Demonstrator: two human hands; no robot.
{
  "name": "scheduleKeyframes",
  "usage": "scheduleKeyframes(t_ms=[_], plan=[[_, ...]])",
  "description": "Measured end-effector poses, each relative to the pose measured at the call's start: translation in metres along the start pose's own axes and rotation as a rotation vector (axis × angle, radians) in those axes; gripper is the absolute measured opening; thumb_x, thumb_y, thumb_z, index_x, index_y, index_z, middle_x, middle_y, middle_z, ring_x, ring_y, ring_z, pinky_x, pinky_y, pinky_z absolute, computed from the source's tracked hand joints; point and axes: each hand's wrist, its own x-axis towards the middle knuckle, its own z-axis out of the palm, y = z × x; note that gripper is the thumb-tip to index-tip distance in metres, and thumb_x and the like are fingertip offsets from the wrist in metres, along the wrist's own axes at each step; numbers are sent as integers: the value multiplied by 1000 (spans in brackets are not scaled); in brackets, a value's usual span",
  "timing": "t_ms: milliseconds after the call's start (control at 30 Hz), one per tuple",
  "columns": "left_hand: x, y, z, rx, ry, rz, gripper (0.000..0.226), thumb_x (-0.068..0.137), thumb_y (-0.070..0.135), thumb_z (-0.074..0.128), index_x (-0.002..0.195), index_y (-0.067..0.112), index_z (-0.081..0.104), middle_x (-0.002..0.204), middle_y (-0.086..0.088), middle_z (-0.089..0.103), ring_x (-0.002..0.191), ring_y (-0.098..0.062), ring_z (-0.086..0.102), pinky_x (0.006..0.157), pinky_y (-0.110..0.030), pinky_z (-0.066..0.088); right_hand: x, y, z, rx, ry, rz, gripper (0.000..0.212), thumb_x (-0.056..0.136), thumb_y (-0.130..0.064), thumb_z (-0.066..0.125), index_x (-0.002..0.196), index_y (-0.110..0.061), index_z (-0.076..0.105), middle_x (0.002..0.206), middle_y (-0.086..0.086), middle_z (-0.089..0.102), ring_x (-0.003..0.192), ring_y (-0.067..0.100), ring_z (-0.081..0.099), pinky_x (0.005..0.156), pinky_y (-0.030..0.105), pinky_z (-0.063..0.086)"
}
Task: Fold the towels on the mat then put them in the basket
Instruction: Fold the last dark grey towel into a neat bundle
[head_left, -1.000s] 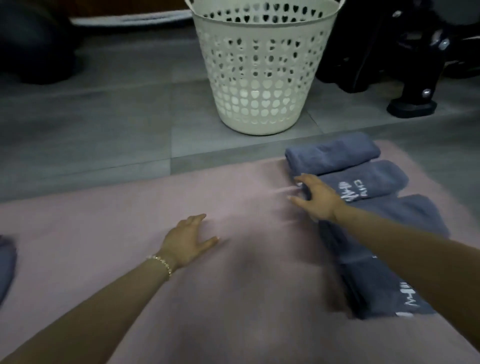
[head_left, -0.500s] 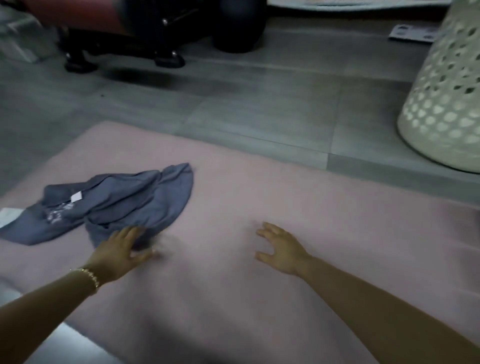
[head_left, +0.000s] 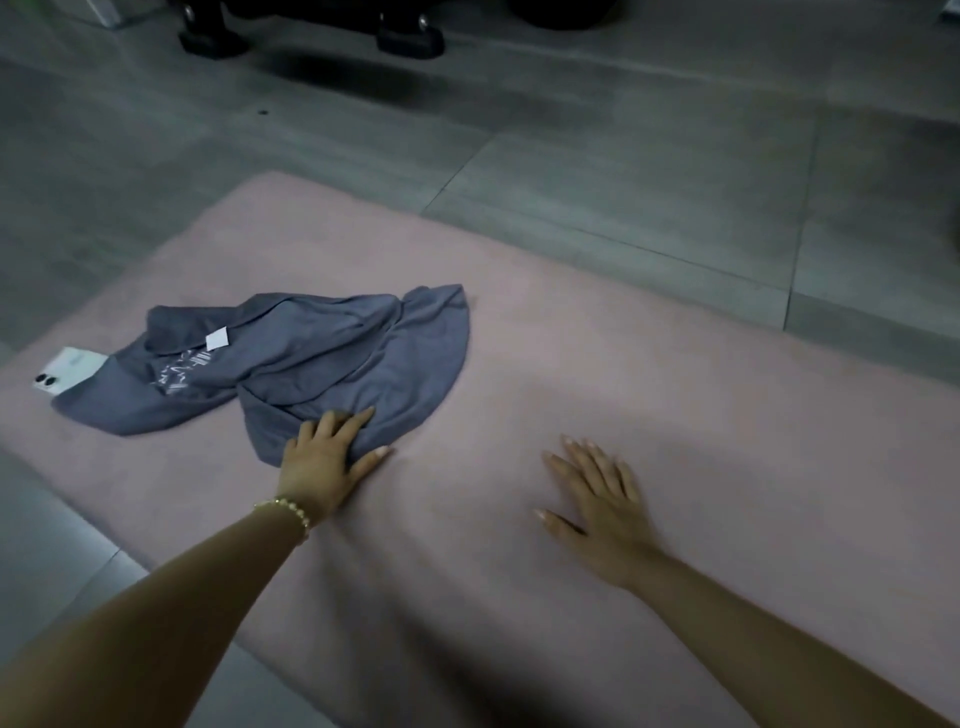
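A crumpled blue-grey towel (head_left: 291, 358) with a white tag and white lettering lies unfolded on the left part of the pink mat (head_left: 597, 364). My left hand (head_left: 330, 454) rests on the towel's near edge, fingers spread over the cloth and thumb on the mat. My right hand (head_left: 600, 499) lies flat on the bare mat to the right, fingers apart, holding nothing. The basket and the folded towels are out of view.
A white phone (head_left: 62, 375) lies on the mat's left end, partly under the towel. Grey floor tiles (head_left: 623, 171) surround the mat. Dark furniture feet (head_left: 311, 36) stand on the floor at the top.
The view swung left, away from the basket and folded towels, to the crumpled towel. My left hand has moved onto its near edge; my right hand came off the folded stack onto the mat.
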Motion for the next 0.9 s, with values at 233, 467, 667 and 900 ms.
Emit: scheduleKeyframes(t_ms=[233,467,667,900], plan=[[15,14,-3,-275,-89,54,46,97,33,48,141,23,42,133,-10,53,123,-28,49,99,-29,35,1,-3,-8,131,-78,27,104,58,-90,-10,148,-41,7,150,-25,-10,142,4,-16,113,30,-15],[-22,147,-20,-782,-133,394,28,101,12,40,119,2,58,116,1,59,114,-14,54,91,2,29,-7,-18,-61,1288,-63,439,44,100,-42,33,127,-13,52,121,6,59,114,27,56,89,25,43],[-81,278,-5,-775,-407,708,37,103,23,33,127,5,54,130,-7,57,122,-17,51,107,-24,34,-58,54,-118,1813,-51,605,56,93,-52,39,92,-10,76,92,12,74,74,21,70,69,28,57],[-129,395,-4,-729,-680,869,31,102,26,37,101,3,58,108,-17,63,95,-19,58,93,-36,47,-155,169,-147,1544,70,662,42,87,-38,59,113,-5,65,99,13,73,83,22,71,69,26,57]])
